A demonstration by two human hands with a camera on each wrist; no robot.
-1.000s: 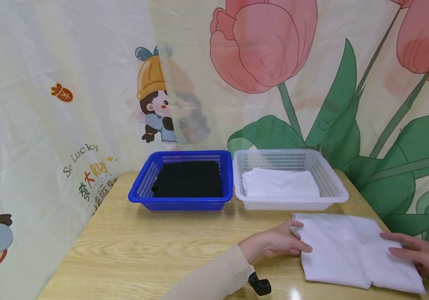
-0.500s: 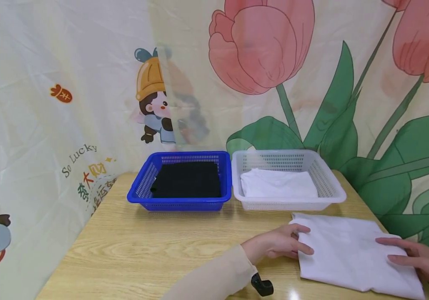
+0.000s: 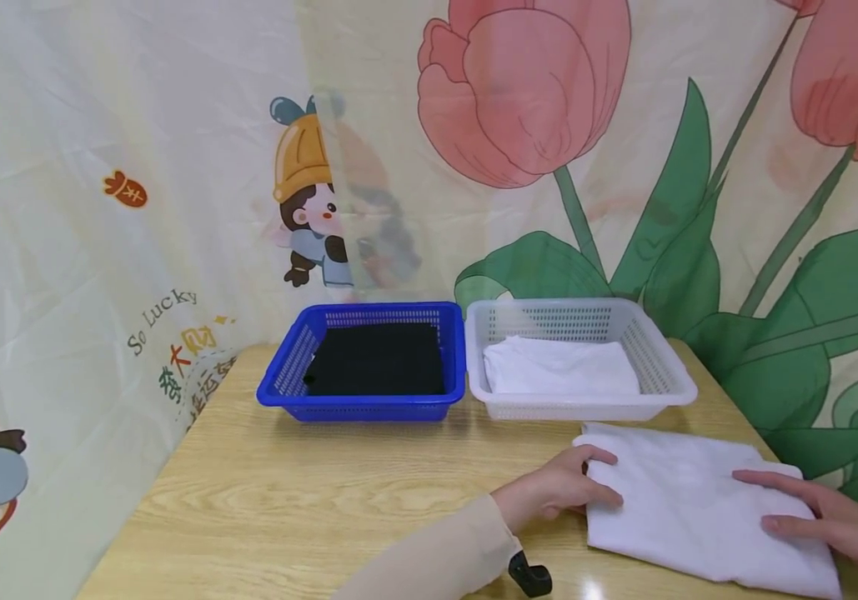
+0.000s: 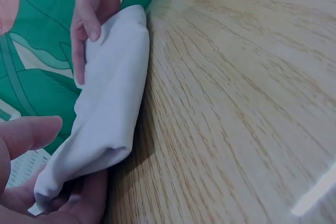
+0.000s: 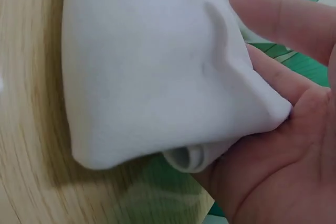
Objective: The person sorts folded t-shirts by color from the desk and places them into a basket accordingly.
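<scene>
A folded white cloth [image 3: 684,500], thick and several layers deep, lies at the right front of the wooden table. My left hand [image 3: 559,487] holds its left edge; in the left wrist view the fingers [image 4: 89,198] are tucked beneath the fold, with the thumb raised above it. At the opposite edge, my right hand [image 3: 837,521] holds the cloth from the right. The right wrist view shows that palm and fingers under the cloth's corner, the thumb extended over the top, and a rolled inner layer peeking out below.
Behind the cloth, a white perforated basket [image 3: 582,407] contains a folded white cloth [image 3: 559,367]. Beside it on the left, a blue basket [image 3: 368,402] contains folded black cloth [image 3: 376,358]. A printed curtain [image 3: 196,150] hangs behind the table [image 3: 286,508].
The white cloth has shifted slightly left, and its front edge looks straighter. My right hand has moved left, farther over the cloth; the left hand keeps to its edge.
</scene>
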